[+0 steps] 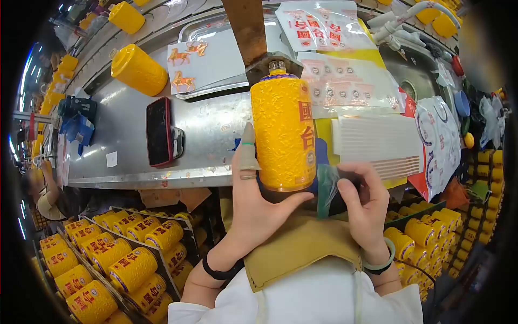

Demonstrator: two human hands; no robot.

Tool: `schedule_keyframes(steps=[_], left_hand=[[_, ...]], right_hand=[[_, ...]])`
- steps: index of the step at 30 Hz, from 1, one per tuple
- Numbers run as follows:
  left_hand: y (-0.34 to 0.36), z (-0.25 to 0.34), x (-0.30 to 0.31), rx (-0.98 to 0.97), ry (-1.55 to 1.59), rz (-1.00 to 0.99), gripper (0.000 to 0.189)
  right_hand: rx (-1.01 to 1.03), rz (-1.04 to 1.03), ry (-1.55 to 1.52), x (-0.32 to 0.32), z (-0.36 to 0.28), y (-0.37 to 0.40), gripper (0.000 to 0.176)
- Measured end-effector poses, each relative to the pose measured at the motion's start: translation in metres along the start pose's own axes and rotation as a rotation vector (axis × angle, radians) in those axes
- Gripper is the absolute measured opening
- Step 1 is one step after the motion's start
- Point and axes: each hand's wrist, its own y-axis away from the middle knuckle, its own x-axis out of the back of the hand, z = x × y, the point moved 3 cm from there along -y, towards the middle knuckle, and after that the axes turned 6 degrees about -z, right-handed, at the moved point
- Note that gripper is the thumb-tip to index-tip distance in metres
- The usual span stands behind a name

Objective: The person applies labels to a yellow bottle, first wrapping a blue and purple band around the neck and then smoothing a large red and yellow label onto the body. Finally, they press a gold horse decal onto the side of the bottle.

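Observation:
A yellow embossed bottle (pixel 281 129) with red characters lies in front of me, its clear glass neck at a metal holder (pixel 272 67). My left hand (pixel 260 200) is closed around its left side and base, with the thumb along the bottom end. A pale cover sits on one finger. Just right of the base, my right hand (pixel 362 202) is bent, with thumb and forefinger pinching a piece of green-tinted plastic film (pixel 327 191). Its other fingers are partly hidden.
Sheets of red-printed stickers (pixel 324 27) and a stack of white strips (pixel 377 137) lie right. A phone (pixel 159 132), another yellow bottle (pixel 138 69) and horse-shaped ornaments (pixel 182 82) are left. Crates of yellow bottles (pixel 132 267) flank me. Another person (pixel 46 194) is far left.

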Motion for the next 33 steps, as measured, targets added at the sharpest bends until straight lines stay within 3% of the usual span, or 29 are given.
schedule_keyframes(steps=[2, 9, 25, 28, 33], left_hand=[[-0.001, 0.005, -0.006, -0.016, 0.014, -0.059, 0.124], [-0.005, 0.007, -0.018, 0.079, 0.079, 0.019, 0.101], [-0.005, 0.007, -0.018, 0.125, 0.115, -0.002, 0.1], [-0.006, 0.01, -0.017, 0.103, 0.062, -0.004, 0.098], [-0.007, -0.004, -0.018, -0.119, 0.457, -0.028, 0.081]], right_hand=[[-0.039, 0.017, -0.075, 0.001, 0.001, -0.003, 0.022], [-0.062, -0.009, -0.089, -0.002, 0.008, -0.001, 0.021], [-0.074, -0.019, -0.083, -0.006, 0.011, -0.001, 0.021], [-0.117, -0.016, -0.124, -0.008, 0.011, -0.001, 0.021], [-0.057, -0.025, -0.074, -0.012, 0.006, 0.0, 0.02]])
